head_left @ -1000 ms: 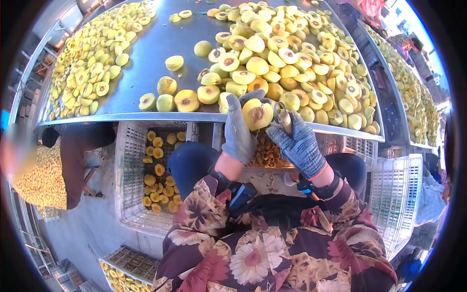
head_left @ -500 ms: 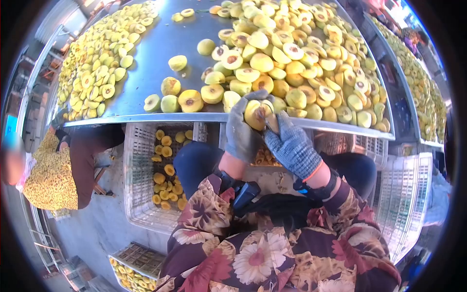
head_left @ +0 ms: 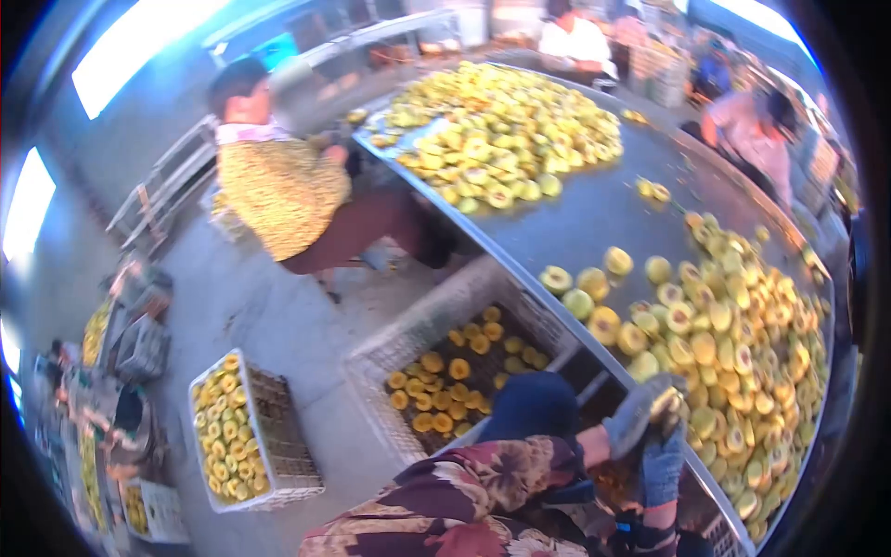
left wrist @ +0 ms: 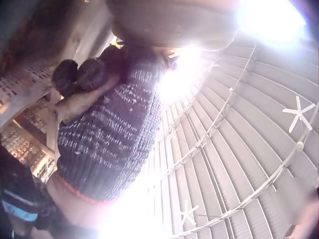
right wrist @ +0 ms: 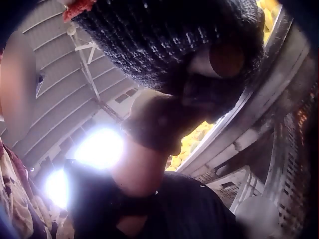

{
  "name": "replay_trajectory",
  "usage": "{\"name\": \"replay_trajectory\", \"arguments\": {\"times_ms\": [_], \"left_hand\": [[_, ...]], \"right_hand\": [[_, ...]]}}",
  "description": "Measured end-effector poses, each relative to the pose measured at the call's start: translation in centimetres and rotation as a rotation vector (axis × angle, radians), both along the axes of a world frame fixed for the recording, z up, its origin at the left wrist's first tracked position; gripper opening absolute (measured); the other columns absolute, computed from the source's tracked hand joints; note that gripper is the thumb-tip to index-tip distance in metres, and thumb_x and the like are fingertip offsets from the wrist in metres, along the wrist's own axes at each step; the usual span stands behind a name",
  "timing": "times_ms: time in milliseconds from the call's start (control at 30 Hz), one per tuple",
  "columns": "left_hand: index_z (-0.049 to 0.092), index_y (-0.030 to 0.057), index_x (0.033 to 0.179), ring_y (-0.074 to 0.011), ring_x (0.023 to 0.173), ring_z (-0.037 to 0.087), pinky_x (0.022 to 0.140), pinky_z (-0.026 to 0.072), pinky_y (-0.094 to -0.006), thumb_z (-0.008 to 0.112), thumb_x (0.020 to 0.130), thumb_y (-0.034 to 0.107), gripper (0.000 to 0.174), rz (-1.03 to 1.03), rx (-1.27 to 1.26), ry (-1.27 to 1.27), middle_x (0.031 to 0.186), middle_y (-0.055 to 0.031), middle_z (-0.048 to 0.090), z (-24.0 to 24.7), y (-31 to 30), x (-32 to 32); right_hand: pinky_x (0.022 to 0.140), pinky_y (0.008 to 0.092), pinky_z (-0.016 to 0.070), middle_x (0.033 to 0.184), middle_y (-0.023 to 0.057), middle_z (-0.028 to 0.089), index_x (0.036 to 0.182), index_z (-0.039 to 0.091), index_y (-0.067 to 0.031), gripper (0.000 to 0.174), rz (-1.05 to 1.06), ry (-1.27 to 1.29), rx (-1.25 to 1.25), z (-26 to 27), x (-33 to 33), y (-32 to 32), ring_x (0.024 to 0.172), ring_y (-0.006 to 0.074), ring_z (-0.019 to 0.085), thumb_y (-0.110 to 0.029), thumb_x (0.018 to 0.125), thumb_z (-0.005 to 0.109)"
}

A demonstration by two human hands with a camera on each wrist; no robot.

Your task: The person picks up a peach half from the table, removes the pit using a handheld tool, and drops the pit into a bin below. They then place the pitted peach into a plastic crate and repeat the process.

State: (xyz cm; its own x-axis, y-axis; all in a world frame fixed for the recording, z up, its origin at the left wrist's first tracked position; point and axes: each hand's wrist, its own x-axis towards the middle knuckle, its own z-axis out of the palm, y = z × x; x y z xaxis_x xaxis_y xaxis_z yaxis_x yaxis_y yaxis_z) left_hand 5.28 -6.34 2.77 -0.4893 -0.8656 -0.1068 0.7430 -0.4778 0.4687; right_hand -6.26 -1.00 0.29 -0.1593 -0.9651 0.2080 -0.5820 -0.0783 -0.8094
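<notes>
My gloved left hand [head_left: 633, 420] grips a yellow peach half [head_left: 666, 403] by the table edge, cut face showing. My right hand [head_left: 661, 472], in a grey-blue knit glove with an orange cuff, is close against the fruit. In the left wrist view the right hand [left wrist: 112, 132] curls its fingers round a pitting tool's pale handle [left wrist: 84, 103]. The handle's round butt [right wrist: 227, 59] pokes out of the fist in the right wrist view. The tool's metal end is hidden now by the hands and fruit.
Halved peaches [head_left: 724, 343] are heaped on the metal table [head_left: 594, 223], with another pile [head_left: 501, 139] at its far end. A crate [head_left: 371, 371] with pitted halves stands by my knee, a fuller crate [head_left: 297, 455] farther left. A seated person [head_left: 278, 195] works at the table's left.
The head view has swung left, shifting hands and table to the right. The tool's loop, beside the fruit a second ago, went into its cut face; both hands stay together around it.
</notes>
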Motion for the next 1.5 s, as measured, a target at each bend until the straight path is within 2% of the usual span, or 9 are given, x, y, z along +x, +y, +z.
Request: {"name": "replay_trajectory", "arguments": {"times_ms": [167,333,600,633,767,1067,1267,1300,1500], "left_hand": [[0.051,0.0051,0.120,-0.0086,0.093,0.052,0.086,0.0425,-0.0215,0.046,0.098,0.034,0.036,0.055,-0.180,-0.123,0.103,-0.0007,0.054,-1.0,-0.1,-0.2],[0.051,0.0055,0.122,-0.0093,0.096,0.052,0.090,0.0425,-0.0237,0.044,0.100,0.036,0.038,0.006,-0.242,-0.171,0.105,-0.0017,0.054,-1.7,-0.4,-1.5],[0.054,0.0048,0.118,-0.0101,0.097,0.054,0.089,0.0441,-0.0251,0.045,0.099,0.037,0.038,0.054,-0.149,-0.105,0.109,-0.0041,0.056,-2.1,-0.8,-2.0],[0.054,0.0046,0.117,-0.0101,0.097,0.055,0.089,0.0442,-0.0251,0.045,0.099,0.037,0.038,0.076,-0.167,-0.116,0.109,-0.0044,0.057,-2.4,-1.0,-1.8],[0.055,0.0034,0.114,-0.0095,0.096,0.054,0.089,0.0444,-0.0250,0.045,0.099,0.039,0.040,0.060,-0.183,-0.137,0.106,-0.0034,0.058,-3.3,-1.8,-2.2],[0.051,0.0076,0.121,-0.0103,0.094,0.054,0.085,0.0451,-0.0254,0.049,0.097,0.035,0.036,-0.034,-0.135,0.002,0.108,-0.0028,0.055,-0.9,-0.3,-2.1],[0.047,0.0055,0.127,-0.0124,0.111,0.049,0.098,0.0390,-0.0286,0.048,0.097,0.032,0.040,0.038,-0.165,-0.123,0.122,-0.0033,0.052,-0.5,0.0,-2.1],[0.047,0.0052,0.128,-0.0129,0.112,0.050,0.098,0.0402,-0.0287,0.049,0.097,0.031,0.041,0.041,-0.164,-0.154,0.124,-0.0040,0.052,-0.4,-0.1,-2.1],[0.050,0.0033,0.120,-0.0173,0.091,0.059,0.081,0.0516,-0.0292,0.054,0.095,0.036,0.042,0.001,-0.024,0.041,0.114,-0.0079,0.055,-0.6,-0.9,-2.5]], "right_hand": [[0.088,0.0391,0.0466,0.111,0.0285,0.056,0.128,0.040,0.0092,0.056,0.131,0.368,-0.127,-2.2,-3.7,-0.1,0.101,0.0398,0.058,-0.014,0.083,0.062],[0.086,0.0392,0.0455,0.104,0.0258,0.058,0.121,0.046,0.0092,0.049,0.194,0.002,0.184,1.9,-4.9,0.1,0.096,0.0367,0.058,-0.014,0.082,0.064],[0.080,0.0375,0.0457,0.097,0.0217,0.057,0.118,0.048,0.0077,0.042,0.144,-0.061,0.003,1.8,-3.7,0.5,0.087,0.0316,0.057,-0.014,0.085,0.063],[0.073,0.0318,0.0463,0.095,0.0153,0.057,0.123,0.046,0.0053,0.043,0.169,-0.121,-0.048,1.1,-3.4,0.2,0.081,0.0234,0.055,-0.012,0.087,0.061],[0.083,0.0283,0.0461,0.107,0.0112,0.058,0.131,0.043,0.0045,0.049,0.165,-0.274,0.114,0.3,-4.1,-0.2,0.094,0.0168,0.054,-0.007,0.087,0.061],[0.061,0.0204,0.0461,0.095,0.0034,0.057,0.128,0.045,0.0008,0.041,0.071,-0.751,0.279,-0.1,-4.0,0.2,0.073,0.0082,0.051,-0.008,0.090,0.058],[0.060,0.0196,0.0421,0.097,0.0048,0.055,0.130,0.042,0.0012,0.046,0.078,-0.666,0.297,3.4,-3.1,1.1,0.071,0.0067,0.048,-0.004,0.087,0.059],[0.058,0.0199,0.0432,0.097,0.0045,0.056,0.129,0.043,0.0011,0.045,0.135,-0.558,0.155,-1.4,-5.3,0.6,0.068,0.0071,0.049,-0.004,0.087,0.059],[0.055,0.0252,0.0464,0.094,0.0047,0.060,0.123,0.047,0.0015,0.042,0.166,-0.588,0.325,3.5,-4.3,2.0,0.067,0.0112,0.055,-0.007,0.085,0.062]]}}
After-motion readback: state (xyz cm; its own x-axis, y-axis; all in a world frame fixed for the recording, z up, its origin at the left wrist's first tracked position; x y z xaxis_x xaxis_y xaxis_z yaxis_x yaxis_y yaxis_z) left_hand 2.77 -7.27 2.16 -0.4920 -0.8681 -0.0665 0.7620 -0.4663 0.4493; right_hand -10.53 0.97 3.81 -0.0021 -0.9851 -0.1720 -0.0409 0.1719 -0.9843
